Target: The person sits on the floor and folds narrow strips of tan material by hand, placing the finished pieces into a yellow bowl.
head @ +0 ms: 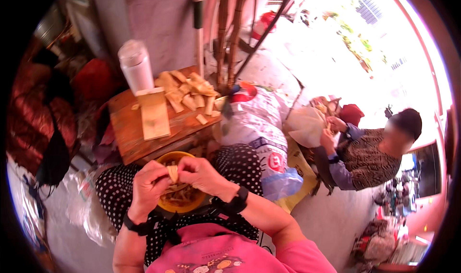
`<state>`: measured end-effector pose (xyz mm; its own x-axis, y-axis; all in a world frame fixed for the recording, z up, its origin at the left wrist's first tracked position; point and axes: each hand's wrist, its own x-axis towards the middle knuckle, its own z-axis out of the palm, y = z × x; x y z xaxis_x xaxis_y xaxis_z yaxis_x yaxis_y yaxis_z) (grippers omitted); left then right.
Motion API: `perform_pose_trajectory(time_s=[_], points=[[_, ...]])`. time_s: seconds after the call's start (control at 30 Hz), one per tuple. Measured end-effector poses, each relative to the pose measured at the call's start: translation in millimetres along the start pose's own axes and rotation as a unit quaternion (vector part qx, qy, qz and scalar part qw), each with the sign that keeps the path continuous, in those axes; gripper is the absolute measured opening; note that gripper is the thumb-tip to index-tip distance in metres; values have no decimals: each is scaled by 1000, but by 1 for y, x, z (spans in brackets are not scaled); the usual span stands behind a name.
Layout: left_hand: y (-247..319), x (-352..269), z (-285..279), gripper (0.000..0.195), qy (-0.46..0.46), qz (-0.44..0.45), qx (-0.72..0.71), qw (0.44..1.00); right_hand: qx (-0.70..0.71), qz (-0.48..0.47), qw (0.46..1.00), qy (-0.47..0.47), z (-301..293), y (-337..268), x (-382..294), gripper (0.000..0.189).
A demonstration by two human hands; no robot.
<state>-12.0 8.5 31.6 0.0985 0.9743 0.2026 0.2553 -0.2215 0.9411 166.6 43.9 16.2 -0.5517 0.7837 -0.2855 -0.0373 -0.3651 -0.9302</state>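
Both hands pinch one small pale-yellow piece, which looks like bamboo shoot [173, 173], between fingertips and thumbs. My left hand [148, 186] grips its left side, and my right hand [201, 175] has its right side. Directly below them, a yellow plastic basin [180, 209] sits between my knees with thin shredded strips [180, 195] inside. Part of the basin is hidden behind my hands. Beyond it, a low wooden table [126, 129] carries a heap of similar yellow pieces [191, 89] and a rectangular wooden board [155, 114].
A white lidded bottle [136, 66] stands at the table's back left. Printed woven sacks [259, 125] lie right of the table. Farther right sits another person [371, 158], hands around a small piece. Poles [227, 39] lean behind the table; clear plastic bags [88, 204] lie left.
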Motion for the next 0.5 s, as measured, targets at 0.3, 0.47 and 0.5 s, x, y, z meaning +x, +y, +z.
perform_pose_trajectory(time_s=[0.3,0.47,0.5], points=[[-9,4,3,12,-12,19,39,999,-118,-78,990,14,-4,17,-4,15],[-26,-20,-6,9,62,-67,-80,993,-161,-61,985,-1,-23,3,-7,17],[-34,-26,-4,9,54,-81,-105,990,-177,-54,983,-8,-23,4,-9,14]])
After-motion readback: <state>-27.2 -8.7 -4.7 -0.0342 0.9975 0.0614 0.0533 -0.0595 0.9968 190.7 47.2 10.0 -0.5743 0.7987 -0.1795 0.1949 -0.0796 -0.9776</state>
